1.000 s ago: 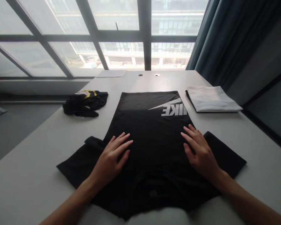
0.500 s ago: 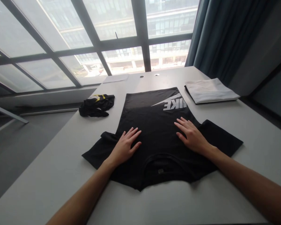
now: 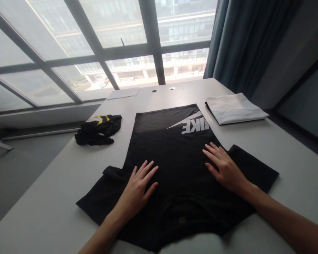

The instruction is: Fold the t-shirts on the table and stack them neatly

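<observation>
A black T-shirt (image 3: 172, 158) lies spread out on the white table, its neckline toward me and its hem toward the window. White swoosh and NIKE lettering, upside down from here, sits near the far right of the hem. My left hand (image 3: 139, 183) rests open on the left part of the chest, close to the left sleeve, fingers spread. On the right part, beside the right sleeve, my right hand (image 3: 222, 164) lies with its fingers stretched out. Both palms face down on the cloth, and neither hand grips it.
A crumpled black garment with yellow and white marks (image 3: 99, 128) lies on the table (image 3: 53, 197) at the left. Folded white and black cloth (image 3: 234, 107) sits at the right. Thin white sheets (image 3: 123, 93) lie by the window; a blue-grey curtain (image 3: 233, 46) hangs at the far right.
The view has shifted, so the shirt and table appear lower and nearer. My hands still lie flat on the shirt, slightly farther apart, with the right one nearer its side edge.
</observation>
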Available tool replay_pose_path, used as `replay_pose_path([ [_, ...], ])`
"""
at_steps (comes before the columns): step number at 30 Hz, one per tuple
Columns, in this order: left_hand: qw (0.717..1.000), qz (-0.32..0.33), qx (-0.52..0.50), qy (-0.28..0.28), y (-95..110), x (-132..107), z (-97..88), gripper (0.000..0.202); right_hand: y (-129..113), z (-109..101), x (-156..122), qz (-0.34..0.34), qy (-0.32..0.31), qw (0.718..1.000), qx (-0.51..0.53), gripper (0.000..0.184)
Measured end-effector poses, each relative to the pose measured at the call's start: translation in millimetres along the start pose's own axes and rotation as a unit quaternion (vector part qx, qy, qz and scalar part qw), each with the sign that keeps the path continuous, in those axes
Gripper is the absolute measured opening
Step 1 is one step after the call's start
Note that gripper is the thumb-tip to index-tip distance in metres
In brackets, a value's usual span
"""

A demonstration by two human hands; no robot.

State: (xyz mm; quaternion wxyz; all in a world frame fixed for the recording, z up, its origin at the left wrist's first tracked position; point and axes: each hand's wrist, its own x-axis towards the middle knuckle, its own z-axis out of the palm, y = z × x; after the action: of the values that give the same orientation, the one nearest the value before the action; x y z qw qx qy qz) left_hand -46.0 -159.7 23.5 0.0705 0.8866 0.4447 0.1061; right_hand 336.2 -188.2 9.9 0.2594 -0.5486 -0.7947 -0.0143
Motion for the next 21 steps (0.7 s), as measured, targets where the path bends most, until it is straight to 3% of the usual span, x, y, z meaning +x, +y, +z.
replay_pose_path([
  [13, 1.000, -0.004, -0.010, 0.023, 8.7, 13.0, -0.3, 0.048, 4.6, 0.3, 4.1, -0.008, 0.002, 1.000, 0.018, 0.045],
  [21, 1.000, 0.016, -0.010, 0.010, -2.9, 5.7, -6.1, 0.048, 2.7, 7.3, 12.2, 0.001, 0.001, 1.000, 0.009, 0.045],
])
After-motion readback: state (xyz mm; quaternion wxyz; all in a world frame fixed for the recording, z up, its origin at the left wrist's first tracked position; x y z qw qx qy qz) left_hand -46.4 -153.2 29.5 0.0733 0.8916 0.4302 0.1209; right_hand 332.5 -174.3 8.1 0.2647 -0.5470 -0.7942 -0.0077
